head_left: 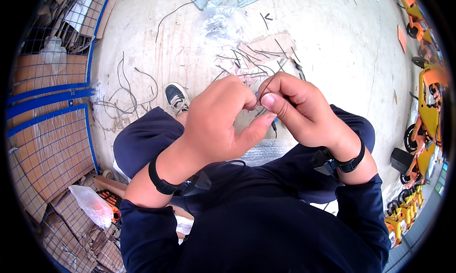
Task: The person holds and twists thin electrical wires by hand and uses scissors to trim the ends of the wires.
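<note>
Above my lap, both hands meet at a thin dark wire. My right hand pinches it between thumb and curled forefinger, and a short length bows up over the fingers. My left hand is closed, its fingers curled in beside the wire and its thumb reaching toward the right hand. Whatever the left fingertips grip is hidden behind them. Just below the right fingers hangs a dark cable end, with a small bit of blue beside it. Each wrist wears a black strap with a dark box.
Cut black wire pieces lie on and around a torn cardboard piece ahead. Beyond is clear plastic film. Loose cable coils on the left floor. A blue mesh cage holds cardboard; yellow-orange wheeled machines line the right.
</note>
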Demonstrator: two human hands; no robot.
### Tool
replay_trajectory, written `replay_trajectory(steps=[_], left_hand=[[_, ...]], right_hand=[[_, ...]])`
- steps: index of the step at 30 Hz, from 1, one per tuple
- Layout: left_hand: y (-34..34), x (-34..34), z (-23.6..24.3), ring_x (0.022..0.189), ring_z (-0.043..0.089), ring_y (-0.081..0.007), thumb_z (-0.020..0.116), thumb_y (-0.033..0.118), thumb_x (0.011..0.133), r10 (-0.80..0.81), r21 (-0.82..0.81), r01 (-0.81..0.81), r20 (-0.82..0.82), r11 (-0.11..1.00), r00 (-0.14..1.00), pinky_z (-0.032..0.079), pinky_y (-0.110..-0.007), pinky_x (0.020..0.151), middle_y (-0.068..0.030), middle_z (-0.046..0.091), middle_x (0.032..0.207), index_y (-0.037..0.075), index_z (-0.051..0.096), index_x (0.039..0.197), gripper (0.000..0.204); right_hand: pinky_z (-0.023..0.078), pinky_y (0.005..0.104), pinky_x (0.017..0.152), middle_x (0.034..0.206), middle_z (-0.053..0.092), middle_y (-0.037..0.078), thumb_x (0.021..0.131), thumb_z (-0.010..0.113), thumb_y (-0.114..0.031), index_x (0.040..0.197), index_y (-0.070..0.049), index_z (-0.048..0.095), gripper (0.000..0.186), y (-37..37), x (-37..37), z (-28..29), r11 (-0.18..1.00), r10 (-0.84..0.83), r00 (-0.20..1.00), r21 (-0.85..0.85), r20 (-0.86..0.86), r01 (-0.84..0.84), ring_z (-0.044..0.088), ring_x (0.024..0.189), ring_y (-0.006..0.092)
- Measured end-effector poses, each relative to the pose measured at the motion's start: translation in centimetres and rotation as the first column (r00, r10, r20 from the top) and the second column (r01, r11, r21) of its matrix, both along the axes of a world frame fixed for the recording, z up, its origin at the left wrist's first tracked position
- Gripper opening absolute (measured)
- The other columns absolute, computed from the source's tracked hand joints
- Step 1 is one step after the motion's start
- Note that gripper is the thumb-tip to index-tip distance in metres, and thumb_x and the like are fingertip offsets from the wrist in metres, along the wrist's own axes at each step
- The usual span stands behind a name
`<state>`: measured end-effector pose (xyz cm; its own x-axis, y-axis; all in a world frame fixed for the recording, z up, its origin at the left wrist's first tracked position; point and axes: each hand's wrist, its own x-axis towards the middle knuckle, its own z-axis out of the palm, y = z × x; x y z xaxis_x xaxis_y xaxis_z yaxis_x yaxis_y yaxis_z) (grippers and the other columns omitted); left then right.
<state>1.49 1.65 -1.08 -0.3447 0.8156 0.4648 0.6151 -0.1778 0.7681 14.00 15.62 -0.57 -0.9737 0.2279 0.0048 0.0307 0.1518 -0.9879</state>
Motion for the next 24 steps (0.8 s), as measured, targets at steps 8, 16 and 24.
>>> replay_trajectory(steps=[8,16,24], left_hand=[[-0.3,-0.7,-0.9,0.054,0.048,-0.024,0.062,0.007,0.082,-0.021,-0.12,0.011,-0.078,0.993,0.997,0.038,-0.031,0.048,-0.0093,0.049,0.065,0.003,0.052,0.075,0.013],[-0.5,-0.5,-0.3,0.054,0.047,-0.0168,0.059,0.011,0.089,0.012,-0.192,0.053,0.323,0.98,0.946,0.038,-0.03,0.049,-0.0077,0.051,0.067,0.002,0.055,0.081,0.013],[-0.5,-0.5,-0.1,0.059,0.047,-0.0149,0.055,0.009,0.09,-0.027,-0.203,0.048,0.102,0.978,0.994,0.039,-0.027,0.055,-0.0071,0.051,0.07,0.0,0.053,0.081,0.013]], right_hand=[[0.04,0.0206,0.063,0.079,0.056,-0.001,0.095,0.053,-0.01,0.098,0.001,0.057,0.012,0.9,-0.1,1.0,0.989,0.141,0.947,-0.071,0.288,-0.126,0.047,0.072,0.0038],[0.039,0.0249,0.049,0.062,0.055,0.005,0.088,0.06,-0.006,0.092,-0.002,0.061,0.007,0.4,-0.2,0.8,0.986,-0.034,0.999,0.165,0.025,0.03,0.05,0.051,0.0112],[0.039,0.0247,0.048,0.059,0.054,0.003,0.087,0.059,-0.003,0.093,-0.003,0.061,0.006,0.1,-0.3,-0.3,0.975,-0.052,0.991,0.207,-0.126,0.077,0.05,0.05,0.0116]])
